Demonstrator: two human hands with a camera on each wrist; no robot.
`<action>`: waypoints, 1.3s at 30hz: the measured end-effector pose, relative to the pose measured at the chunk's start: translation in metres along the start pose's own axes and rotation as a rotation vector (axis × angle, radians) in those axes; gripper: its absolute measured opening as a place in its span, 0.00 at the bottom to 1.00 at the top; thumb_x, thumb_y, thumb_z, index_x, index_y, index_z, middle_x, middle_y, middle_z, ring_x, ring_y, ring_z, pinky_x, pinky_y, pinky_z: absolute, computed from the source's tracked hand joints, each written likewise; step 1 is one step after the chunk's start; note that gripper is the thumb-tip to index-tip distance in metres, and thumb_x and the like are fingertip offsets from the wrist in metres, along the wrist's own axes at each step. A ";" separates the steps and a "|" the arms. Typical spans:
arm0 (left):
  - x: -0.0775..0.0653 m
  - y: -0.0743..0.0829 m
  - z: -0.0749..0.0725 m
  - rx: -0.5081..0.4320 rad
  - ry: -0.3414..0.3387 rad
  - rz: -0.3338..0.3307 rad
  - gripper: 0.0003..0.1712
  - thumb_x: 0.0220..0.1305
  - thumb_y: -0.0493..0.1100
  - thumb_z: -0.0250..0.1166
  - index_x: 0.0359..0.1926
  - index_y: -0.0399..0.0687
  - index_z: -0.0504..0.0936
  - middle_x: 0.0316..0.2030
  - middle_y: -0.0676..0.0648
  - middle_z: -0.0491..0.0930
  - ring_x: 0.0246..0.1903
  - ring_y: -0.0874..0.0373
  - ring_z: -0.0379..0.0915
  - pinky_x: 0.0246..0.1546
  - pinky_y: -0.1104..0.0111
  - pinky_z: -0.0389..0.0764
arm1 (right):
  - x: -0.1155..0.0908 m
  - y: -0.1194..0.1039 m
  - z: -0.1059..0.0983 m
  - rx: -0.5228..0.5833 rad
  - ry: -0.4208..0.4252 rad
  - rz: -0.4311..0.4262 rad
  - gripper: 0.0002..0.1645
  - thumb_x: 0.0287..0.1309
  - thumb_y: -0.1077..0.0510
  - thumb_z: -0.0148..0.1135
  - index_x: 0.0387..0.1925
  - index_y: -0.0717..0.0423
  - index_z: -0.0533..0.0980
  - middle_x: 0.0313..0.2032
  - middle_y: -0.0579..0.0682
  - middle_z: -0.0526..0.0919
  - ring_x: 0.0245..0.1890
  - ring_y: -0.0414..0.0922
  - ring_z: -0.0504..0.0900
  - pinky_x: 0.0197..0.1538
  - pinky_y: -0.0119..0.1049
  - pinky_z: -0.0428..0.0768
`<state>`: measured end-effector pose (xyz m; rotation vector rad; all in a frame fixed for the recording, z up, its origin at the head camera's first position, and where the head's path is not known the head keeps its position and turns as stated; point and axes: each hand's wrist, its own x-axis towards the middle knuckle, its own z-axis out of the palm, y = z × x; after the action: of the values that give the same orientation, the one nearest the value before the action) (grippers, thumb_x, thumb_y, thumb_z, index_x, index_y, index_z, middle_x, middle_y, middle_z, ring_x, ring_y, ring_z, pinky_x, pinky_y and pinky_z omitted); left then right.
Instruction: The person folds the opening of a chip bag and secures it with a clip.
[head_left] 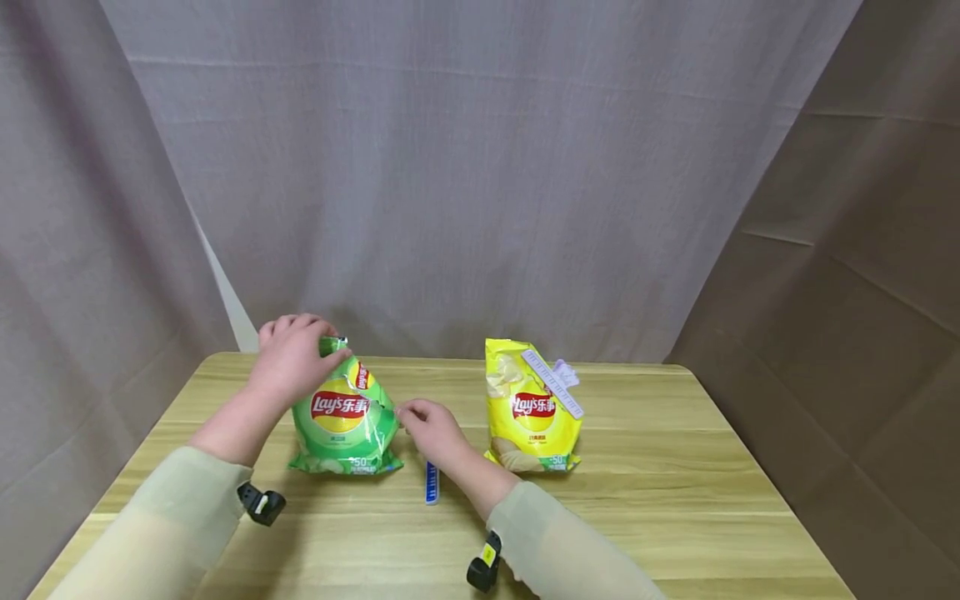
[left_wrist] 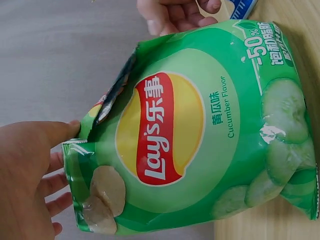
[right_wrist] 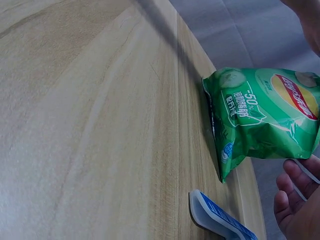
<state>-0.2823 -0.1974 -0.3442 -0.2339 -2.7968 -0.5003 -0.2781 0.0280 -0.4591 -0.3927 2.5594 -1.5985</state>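
A green bag of Lay's cucumber-flavor chips [head_left: 341, 433] stands on the table, its upper right corner cut open or folded along a slant. My left hand [head_left: 292, 358] pinches the top of this bag, thumb in front and fingers behind, as the left wrist view also shows. At the lower end of the slant, on the bag's right side, the bent fingertips of my right hand [head_left: 435, 429] hold the edge. Below that hand lies a blue and white bag clip [head_left: 431, 483], partly hidden by it in the head view.
A yellow bag of Lay's chips [head_left: 534, 433] stands to the right, with a pale lilac bag clip [head_left: 552, 383] across its slanted upper corner. The wooden table [head_left: 675, 483] backs onto a grey curtain [head_left: 480, 183]. Brown cloth [head_left: 862, 333] hangs on the right.
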 end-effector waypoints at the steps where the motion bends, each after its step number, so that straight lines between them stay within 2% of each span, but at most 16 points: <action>1: 0.000 0.000 -0.001 0.000 -0.002 0.002 0.25 0.66 0.55 0.65 0.52 0.40 0.80 0.59 0.34 0.72 0.63 0.31 0.57 0.64 0.38 0.48 | 0.000 0.000 0.000 0.002 -0.003 0.002 0.17 0.71 0.47 0.53 0.47 0.50 0.83 0.38 0.42 0.84 0.38 0.40 0.79 0.43 0.38 0.79; 18: 0.001 -0.003 -0.006 0.010 -0.005 0.050 0.16 0.68 0.48 0.63 0.50 0.43 0.83 0.60 0.36 0.72 0.64 0.32 0.56 0.65 0.38 0.47 | 0.001 -0.002 0.000 -0.069 0.000 0.011 0.13 0.71 0.49 0.57 0.44 0.50 0.83 0.38 0.41 0.84 0.38 0.38 0.78 0.46 0.38 0.79; 25: 0.000 -0.003 -0.005 0.015 0.015 0.085 0.14 0.67 0.47 0.65 0.49 0.45 0.84 0.59 0.37 0.73 0.63 0.32 0.57 0.63 0.37 0.48 | 0.003 0.000 0.000 -0.125 0.018 -0.034 0.09 0.68 0.52 0.60 0.40 0.50 0.84 0.35 0.40 0.84 0.35 0.36 0.77 0.42 0.35 0.78; 39: -0.002 -0.005 -0.003 0.008 0.045 0.093 0.11 0.67 0.46 0.65 0.46 0.48 0.85 0.58 0.38 0.72 0.63 0.32 0.57 0.62 0.37 0.50 | 0.004 0.003 -0.002 -0.151 0.038 -0.066 0.10 0.68 0.51 0.61 0.41 0.48 0.84 0.36 0.39 0.84 0.37 0.35 0.78 0.45 0.35 0.79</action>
<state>-0.2811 -0.2036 -0.3431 -0.3440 -2.7287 -0.4661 -0.2832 0.0298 -0.4611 -0.4695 2.7331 -1.4503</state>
